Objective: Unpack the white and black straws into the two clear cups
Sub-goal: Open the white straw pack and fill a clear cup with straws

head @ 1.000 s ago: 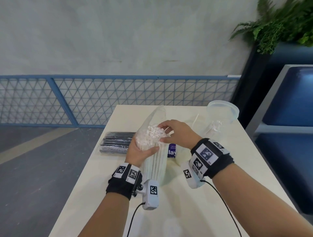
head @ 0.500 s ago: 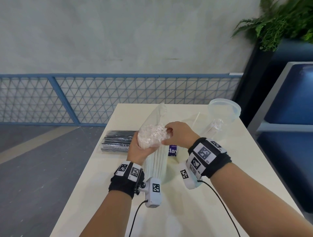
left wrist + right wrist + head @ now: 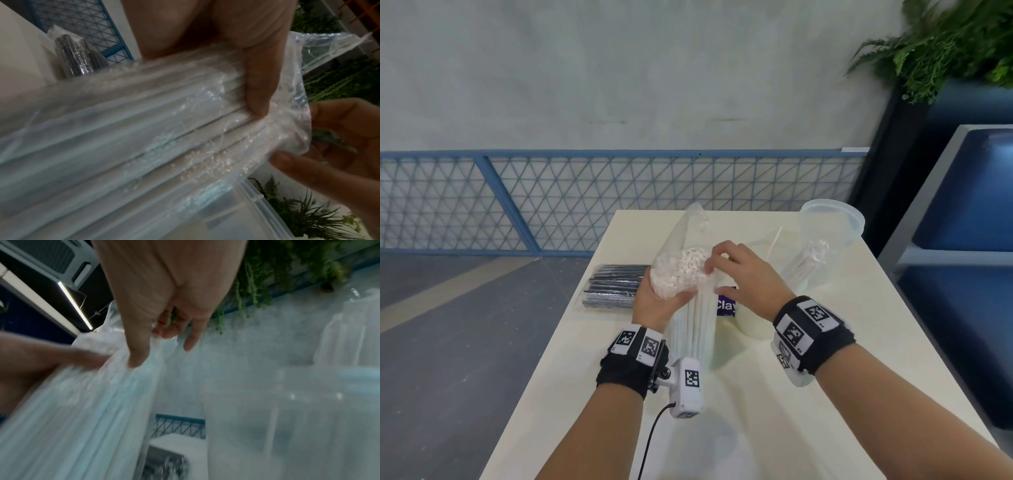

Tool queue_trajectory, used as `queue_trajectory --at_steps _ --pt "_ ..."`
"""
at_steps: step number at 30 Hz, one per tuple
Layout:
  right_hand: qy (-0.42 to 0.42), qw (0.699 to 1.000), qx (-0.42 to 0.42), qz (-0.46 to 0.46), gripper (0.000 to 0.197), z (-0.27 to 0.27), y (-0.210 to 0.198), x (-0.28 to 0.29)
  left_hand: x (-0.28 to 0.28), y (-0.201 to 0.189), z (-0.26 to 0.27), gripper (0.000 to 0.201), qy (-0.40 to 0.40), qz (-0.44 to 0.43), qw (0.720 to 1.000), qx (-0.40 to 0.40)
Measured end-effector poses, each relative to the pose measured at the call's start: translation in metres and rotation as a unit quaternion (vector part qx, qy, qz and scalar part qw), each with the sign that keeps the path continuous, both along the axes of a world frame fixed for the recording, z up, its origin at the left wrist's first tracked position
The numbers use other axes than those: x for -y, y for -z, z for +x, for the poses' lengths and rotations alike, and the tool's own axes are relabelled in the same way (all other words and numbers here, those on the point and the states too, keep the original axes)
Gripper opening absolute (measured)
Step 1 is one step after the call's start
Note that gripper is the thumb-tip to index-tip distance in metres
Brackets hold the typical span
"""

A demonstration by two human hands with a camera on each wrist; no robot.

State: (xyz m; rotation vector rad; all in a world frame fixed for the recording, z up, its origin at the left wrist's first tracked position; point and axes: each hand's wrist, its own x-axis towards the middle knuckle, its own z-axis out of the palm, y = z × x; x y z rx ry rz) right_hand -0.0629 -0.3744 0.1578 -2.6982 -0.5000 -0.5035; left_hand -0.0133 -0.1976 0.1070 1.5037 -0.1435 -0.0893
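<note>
A clear plastic bag of white straws stands upright on the white table. My left hand grips it just below the straw ends, thumb pressed on the plastic. My right hand pinches the bag's loose plastic at the top right edge, as the right wrist view shows. A sealed pack of black straws lies flat to the left. One clear cup stands at the far right with a few white straws in it. A second pale cup sits partly hidden behind my right wrist.
A purple-labelled item sits behind the bag. One loose white straw lies near the far cup. A blue mesh fence runs beyond the table's far edge; a blue seat and a plant stand to the right.
My right hand's fingers shifted from over the straw ends to the bag's top right edge. The left hand kept its hold and the bag stayed upright.
</note>
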Motion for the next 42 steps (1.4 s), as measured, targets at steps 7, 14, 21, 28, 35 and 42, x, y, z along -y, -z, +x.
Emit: queue_trajectory --at_steps 7,14,21,28,35,42 --pt "-0.051 0.994 0.099 -0.015 0.021 0.004 -0.003 -0.003 0.0 0.002 0.005 0.058 -0.062 0.006 0.998 0.014" --pt "-0.024 0.997 0.047 -0.064 0.049 0.008 0.002 0.001 -0.003 0.002 0.005 0.09 -0.024 -0.008 0.999 -0.039" --pt "-0.009 0.983 0.181 -0.014 0.015 0.01 0.009 -0.004 0.001 0.0 -0.001 0.071 -0.007 0.002 1.0 -0.018" --pt "0.139 0.983 0.098 -0.071 0.038 0.006 0.0 -0.014 0.004 0.002 0.001 0.071 -0.035 0.025 0.999 -0.01" --pt "0.114 0.991 -0.055 0.047 0.022 0.016 -0.023 -0.028 0.006 -0.001 -0.005 0.076 -0.001 0.024 1.0 -0.007" --pt "0.099 0.99 -0.091 -0.038 0.036 0.017 -0.039 -0.037 0.002 -0.006 -0.009 0.067 0.04 0.067 0.997 -0.001"
